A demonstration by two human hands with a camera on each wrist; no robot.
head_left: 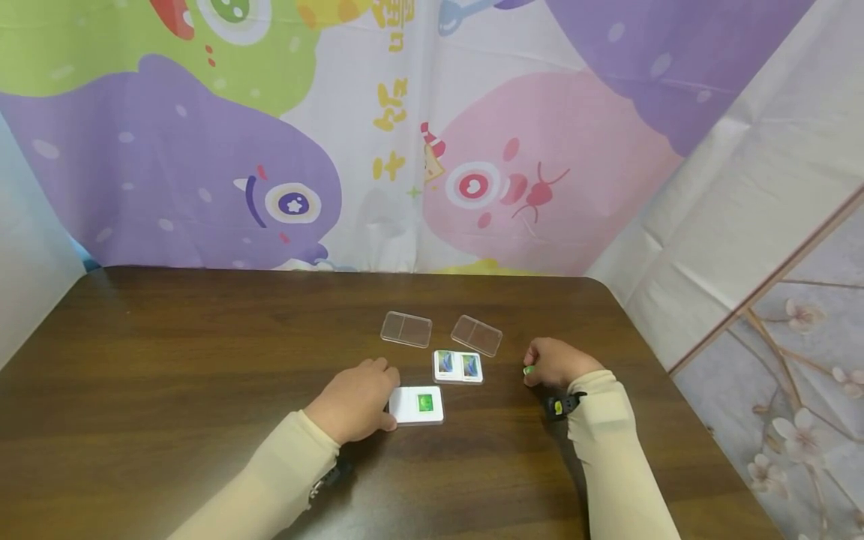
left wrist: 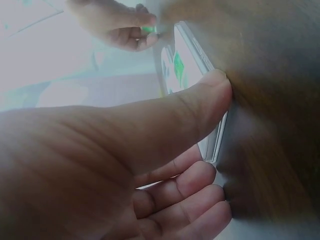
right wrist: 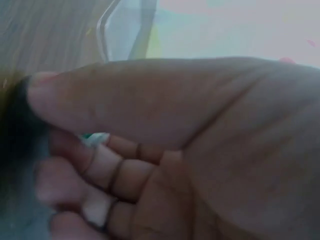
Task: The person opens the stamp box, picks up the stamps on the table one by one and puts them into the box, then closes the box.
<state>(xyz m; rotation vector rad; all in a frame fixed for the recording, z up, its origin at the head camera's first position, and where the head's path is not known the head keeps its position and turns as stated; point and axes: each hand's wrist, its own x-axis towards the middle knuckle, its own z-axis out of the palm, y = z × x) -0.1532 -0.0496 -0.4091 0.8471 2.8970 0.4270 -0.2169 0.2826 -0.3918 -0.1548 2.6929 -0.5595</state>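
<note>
My left hand (head_left: 358, 401) grips the left end of a flat clear plastic case (head_left: 405, 406) on the table. In the left wrist view the thumb lies along one edge of the case and the fingers curl at the other side. The white face inside carries one small green picture (head_left: 425, 403) toward its right end. At the right, my right hand (head_left: 556, 364) is low over the table, pinching a small green piece (head_left: 529, 370) between thumb and fingers. Most of that piece is hidden by the fingers.
Just behind the held case lies a second case (head_left: 459, 377) with two blue-green pictures. Farther back are two clear plastic covers (head_left: 406, 330), (head_left: 487, 342) on the brown wooden table (head_left: 202, 360). A cartoon-printed curtain (head_left: 378, 240) hangs behind the table's far edge.
</note>
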